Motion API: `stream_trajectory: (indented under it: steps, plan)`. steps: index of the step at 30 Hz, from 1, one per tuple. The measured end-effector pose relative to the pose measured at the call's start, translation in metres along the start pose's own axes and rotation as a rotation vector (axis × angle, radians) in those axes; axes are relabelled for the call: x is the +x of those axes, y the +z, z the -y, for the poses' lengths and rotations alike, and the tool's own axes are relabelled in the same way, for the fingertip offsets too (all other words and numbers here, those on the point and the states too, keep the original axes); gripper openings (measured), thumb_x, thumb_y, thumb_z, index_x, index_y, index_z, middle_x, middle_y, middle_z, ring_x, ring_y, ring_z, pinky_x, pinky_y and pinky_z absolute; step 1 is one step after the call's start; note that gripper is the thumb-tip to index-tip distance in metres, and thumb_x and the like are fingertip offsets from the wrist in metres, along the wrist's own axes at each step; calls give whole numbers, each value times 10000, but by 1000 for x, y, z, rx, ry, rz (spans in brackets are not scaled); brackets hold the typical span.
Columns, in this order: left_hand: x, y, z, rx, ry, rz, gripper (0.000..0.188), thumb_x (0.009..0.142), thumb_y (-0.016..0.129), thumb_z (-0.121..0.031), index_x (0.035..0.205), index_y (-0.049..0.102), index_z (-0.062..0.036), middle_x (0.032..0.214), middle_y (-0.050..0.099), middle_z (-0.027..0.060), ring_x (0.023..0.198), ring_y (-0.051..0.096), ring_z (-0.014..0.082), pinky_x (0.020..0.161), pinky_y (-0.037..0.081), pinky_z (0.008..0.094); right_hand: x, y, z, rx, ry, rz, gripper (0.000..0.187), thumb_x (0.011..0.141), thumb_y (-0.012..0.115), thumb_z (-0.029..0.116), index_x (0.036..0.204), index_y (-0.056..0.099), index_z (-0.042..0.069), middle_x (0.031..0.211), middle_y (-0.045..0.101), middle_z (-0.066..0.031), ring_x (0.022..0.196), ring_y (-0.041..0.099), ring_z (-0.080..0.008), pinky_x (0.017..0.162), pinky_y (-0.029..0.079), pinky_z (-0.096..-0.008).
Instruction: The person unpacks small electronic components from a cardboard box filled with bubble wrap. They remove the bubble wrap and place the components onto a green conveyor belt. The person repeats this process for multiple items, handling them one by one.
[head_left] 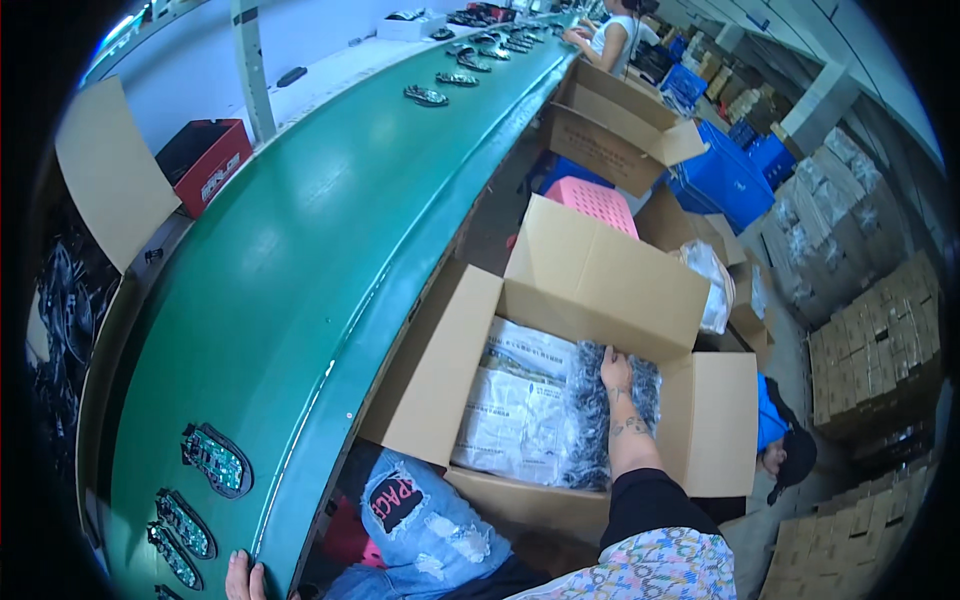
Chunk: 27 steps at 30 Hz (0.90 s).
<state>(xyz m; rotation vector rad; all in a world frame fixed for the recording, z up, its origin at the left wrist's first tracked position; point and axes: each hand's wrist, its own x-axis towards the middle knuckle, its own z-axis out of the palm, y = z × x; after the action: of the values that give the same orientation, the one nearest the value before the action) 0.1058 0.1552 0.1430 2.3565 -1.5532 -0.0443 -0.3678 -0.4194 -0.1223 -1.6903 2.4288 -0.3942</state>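
Observation:
My right hand (616, 371) reaches down into an open cardboard box (590, 270) beside me, fingers buried in a pile of dark small parts (598, 420) lying on newspaper (520, 400). What the fingers grip is hidden. My left hand (243, 578) rests on the near edge of the green conveyor belt (300, 260), holding nothing. Just left of that hand lie several green circuit boards in black shells (215, 460) on the belt.
More black shells (427, 96) ride the belt farther up. Another person (612, 38) works at the far end, one in blue (780, 440) sits low at right. A pink stool (595, 202), blue crates (725, 175), a red box (205, 160) and stacked cartons (875, 340) surround me.

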Motion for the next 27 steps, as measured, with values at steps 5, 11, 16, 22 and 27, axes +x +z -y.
stream_trajectory:
  steps: [5, 11, 16, 22, 27]
  plan:
    - [-8, -7, -3, 5, -33, 25, 600, 788, 713, -202, 1321, 503, -23, 1361, 496, 199, 1259, 453, 408, 1056, 363, 482, -2, 8, -1, 234, -40, 72, 592, 955, 374, 546, 1178, 611, 51, 1178, 605, -263, 1145, 532, -447, 985, 413, -466]
    - [0, -7, -5, 15, -8, 28, 594, 810, 687, -220, 1333, 488, -19, 1355, 495, 211, 1251, 454, 417, 1050, 362, 487, 16, 28, -26, 334, -93, -37, 482, 951, 503, 448, 961, 678, 0, 968, 674, -240, 932, 632, -385, 846, 476, -422]
    - [-1, -9, -6, 19, 2, 27, 600, 807, 689, -212, 1337, 481, -19, 1358, 492, 211, 1254, 451, 417, 1054, 364, 492, 4, 39, -10, 521, -152, -45, 424, 938, 571, 397, 857, 688, -2, 796, 686, -181, 747, 651, -271, 727, 494, -371]
    - [2, -10, -8, 18, 23, 26, 600, 806, 691, -208, 1335, 481, -17, 1364, 487, 208, 1258, 448, 415, 1056, 367, 489, -36, 22, 68, 619, -441, 67, 361, 925, 612, 346, 836, 673, 2, 724, 663, -146, 669, 621, -239, 656, 483, -361]
    - [1, -7, -6, 17, 43, 5, 643, 785, 720, -220, 1344, 472, -20, 1397, 469, 188, 1274, 438, 407, 1068, 359, 488, -73, -22, 135, 597, -757, 67, 269, 912, 627, 267, 811, 649, 19, 680, 623, -150, 603, 579, -233, 597, 474, -356]
